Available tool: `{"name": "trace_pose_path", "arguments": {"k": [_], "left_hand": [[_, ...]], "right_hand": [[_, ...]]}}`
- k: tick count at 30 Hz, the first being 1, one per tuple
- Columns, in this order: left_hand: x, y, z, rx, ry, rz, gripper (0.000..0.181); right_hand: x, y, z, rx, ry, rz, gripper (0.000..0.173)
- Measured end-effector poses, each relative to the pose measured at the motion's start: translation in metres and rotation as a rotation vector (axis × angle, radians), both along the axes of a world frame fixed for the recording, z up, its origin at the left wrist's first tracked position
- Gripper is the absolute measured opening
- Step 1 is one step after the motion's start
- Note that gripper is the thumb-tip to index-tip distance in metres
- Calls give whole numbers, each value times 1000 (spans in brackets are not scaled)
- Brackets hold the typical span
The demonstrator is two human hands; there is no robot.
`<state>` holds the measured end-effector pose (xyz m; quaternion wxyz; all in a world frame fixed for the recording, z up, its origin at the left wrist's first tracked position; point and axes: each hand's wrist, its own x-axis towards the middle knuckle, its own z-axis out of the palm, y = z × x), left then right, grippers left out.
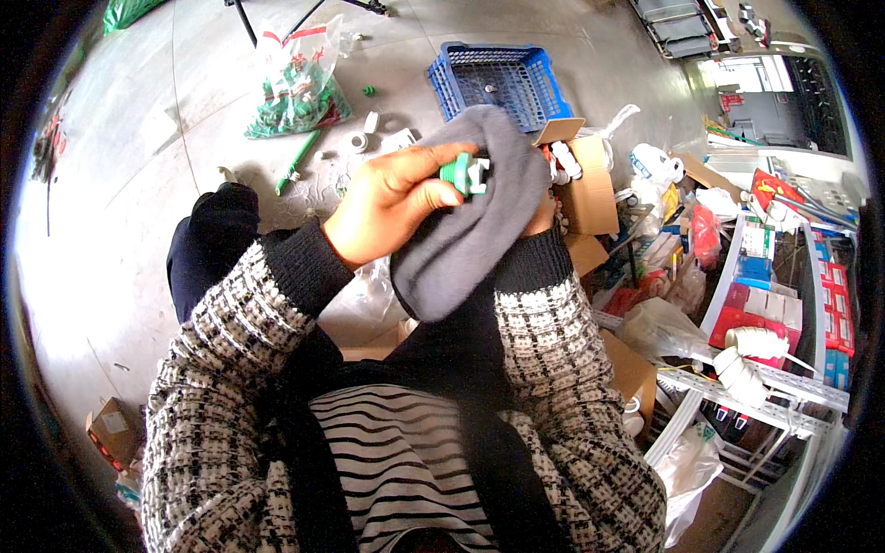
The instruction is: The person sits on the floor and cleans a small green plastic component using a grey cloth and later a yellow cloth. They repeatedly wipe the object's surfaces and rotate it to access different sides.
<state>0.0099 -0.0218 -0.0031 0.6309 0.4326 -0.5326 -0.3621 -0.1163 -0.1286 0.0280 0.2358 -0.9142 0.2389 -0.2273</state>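
Note:
Between the thumb and fingers of my left hand point(380, 200) is a small green threaded plastic pipe plug point(455, 175) with a whitish part at its right end. A thick, folded grey cloth point(477, 242) hangs right behind the plug. My right hand point(543, 213) is mostly hidden by this cloth and appears to hold it from the far side; its fingers do not show. Just right of that hand stands an open cardboard box point(593, 183) holding white plastic fittings point(567, 160).
A blue plastic crate point(442, 83) rests on the floor ahead, with a small piece inside. To its left are a clear bag of green fittings point(297, 104), a green pipe point(297, 162) and loose white fittings point(358, 142). Cluttered metal shelving point(753, 390) stands at the right.

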Motion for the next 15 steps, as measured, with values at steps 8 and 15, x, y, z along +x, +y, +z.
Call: {"name": "trace_pose_path", "arguments": {"k": [8, 15], "left_hand": [[6, -3, 3, 74, 516, -261, 39], [5, -7, -10, -24, -302, 152, 33]], "right_hand": [[11, 9, 48, -71, 15, -32, 32], [11, 25, -2, -421, 163, -34, 29]]}}
